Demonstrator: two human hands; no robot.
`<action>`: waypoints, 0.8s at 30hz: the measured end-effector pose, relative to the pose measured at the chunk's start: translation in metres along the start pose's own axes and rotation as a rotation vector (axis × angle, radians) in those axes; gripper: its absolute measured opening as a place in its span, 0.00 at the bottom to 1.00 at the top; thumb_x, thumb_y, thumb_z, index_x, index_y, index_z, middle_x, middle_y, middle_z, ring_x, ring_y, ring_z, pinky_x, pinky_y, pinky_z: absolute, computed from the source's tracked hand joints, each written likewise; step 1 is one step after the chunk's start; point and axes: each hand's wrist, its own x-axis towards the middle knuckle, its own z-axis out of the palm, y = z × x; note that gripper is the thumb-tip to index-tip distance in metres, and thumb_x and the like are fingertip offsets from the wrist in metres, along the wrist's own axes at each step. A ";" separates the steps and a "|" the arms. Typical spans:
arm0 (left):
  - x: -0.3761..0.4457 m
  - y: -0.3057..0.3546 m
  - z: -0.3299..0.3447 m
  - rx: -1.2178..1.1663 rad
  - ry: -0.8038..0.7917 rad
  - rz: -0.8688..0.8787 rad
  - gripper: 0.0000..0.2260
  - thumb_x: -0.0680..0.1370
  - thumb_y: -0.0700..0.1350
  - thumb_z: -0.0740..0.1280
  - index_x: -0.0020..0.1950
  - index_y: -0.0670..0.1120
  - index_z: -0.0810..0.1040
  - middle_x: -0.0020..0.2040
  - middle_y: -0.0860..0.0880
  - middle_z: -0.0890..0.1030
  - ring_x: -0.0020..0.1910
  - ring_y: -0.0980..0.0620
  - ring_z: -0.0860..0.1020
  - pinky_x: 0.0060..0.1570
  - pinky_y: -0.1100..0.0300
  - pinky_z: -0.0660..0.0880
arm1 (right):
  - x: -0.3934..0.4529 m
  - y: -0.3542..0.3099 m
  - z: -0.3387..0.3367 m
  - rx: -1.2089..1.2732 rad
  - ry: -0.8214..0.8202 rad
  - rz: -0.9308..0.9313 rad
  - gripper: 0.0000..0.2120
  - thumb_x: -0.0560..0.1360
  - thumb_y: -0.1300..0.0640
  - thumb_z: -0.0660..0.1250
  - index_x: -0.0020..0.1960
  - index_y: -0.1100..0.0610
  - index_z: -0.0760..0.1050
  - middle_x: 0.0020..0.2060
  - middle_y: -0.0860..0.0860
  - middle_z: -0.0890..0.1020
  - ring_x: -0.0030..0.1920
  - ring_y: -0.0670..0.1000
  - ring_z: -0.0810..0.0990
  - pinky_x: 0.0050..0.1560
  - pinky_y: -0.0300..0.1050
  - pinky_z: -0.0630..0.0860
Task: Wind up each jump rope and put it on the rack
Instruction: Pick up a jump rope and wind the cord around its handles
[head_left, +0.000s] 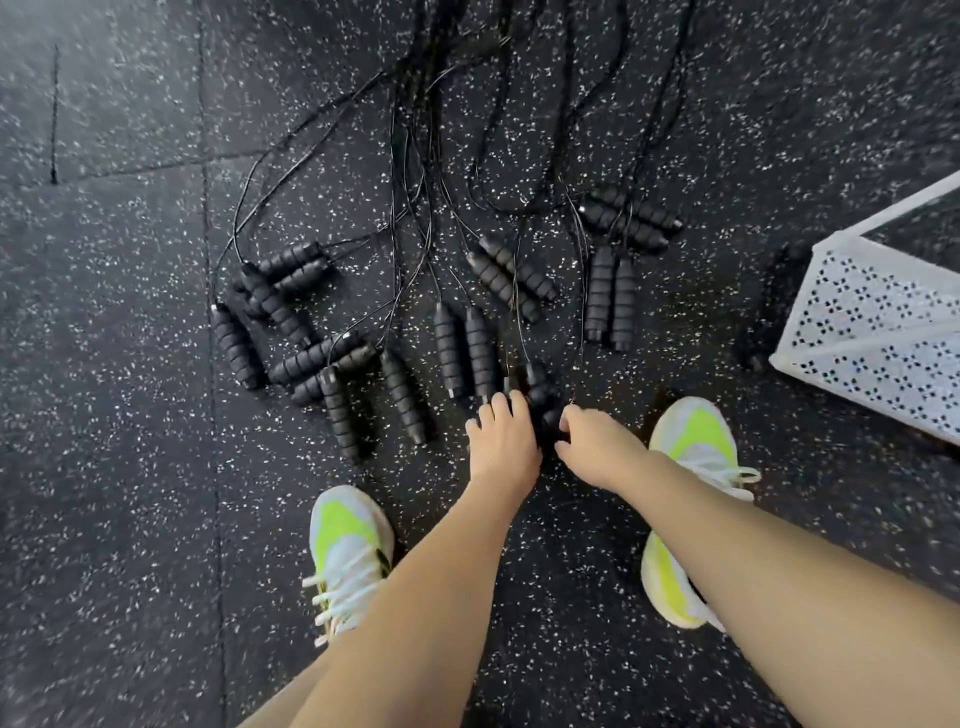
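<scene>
Floor (130, 467): black speckled rubber mat.
Rack (878, 332): white, perforated, at the floor's right edge.
Jump ropes (483, 280): black, strewn mid-floor.
Left hand (501, 441): fingers curled over one handle (540, 387).
Right hand (597, 449): curled beside it; grip unclear.

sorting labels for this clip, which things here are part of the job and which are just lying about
Job:
jump ropes on the floor
white rack, at right
left hand and right hand, both at one rope's handles

Just there:
speckled floor
shoes
</scene>
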 end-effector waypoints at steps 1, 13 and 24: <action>0.000 0.003 0.000 -0.001 0.023 -0.005 0.32 0.77 0.50 0.71 0.77 0.41 0.63 0.66 0.42 0.73 0.64 0.40 0.74 0.60 0.45 0.72 | 0.000 0.000 0.001 0.003 0.009 -0.007 0.15 0.82 0.51 0.62 0.66 0.56 0.70 0.62 0.56 0.76 0.62 0.58 0.76 0.60 0.53 0.75; -0.053 0.009 -0.114 -0.149 0.130 -0.036 0.19 0.77 0.51 0.68 0.61 0.47 0.66 0.59 0.47 0.74 0.58 0.43 0.76 0.47 0.48 0.75 | -0.067 -0.023 -0.075 0.114 0.307 -0.055 0.29 0.81 0.60 0.60 0.77 0.49 0.54 0.67 0.55 0.68 0.54 0.58 0.76 0.49 0.53 0.73; -0.171 0.021 -0.243 -0.278 0.393 -0.003 0.21 0.75 0.49 0.68 0.65 0.50 0.65 0.60 0.51 0.75 0.58 0.45 0.77 0.50 0.49 0.75 | -0.204 -0.078 -0.158 0.146 0.557 -0.363 0.31 0.75 0.70 0.61 0.73 0.46 0.66 0.75 0.48 0.60 0.70 0.56 0.63 0.61 0.54 0.74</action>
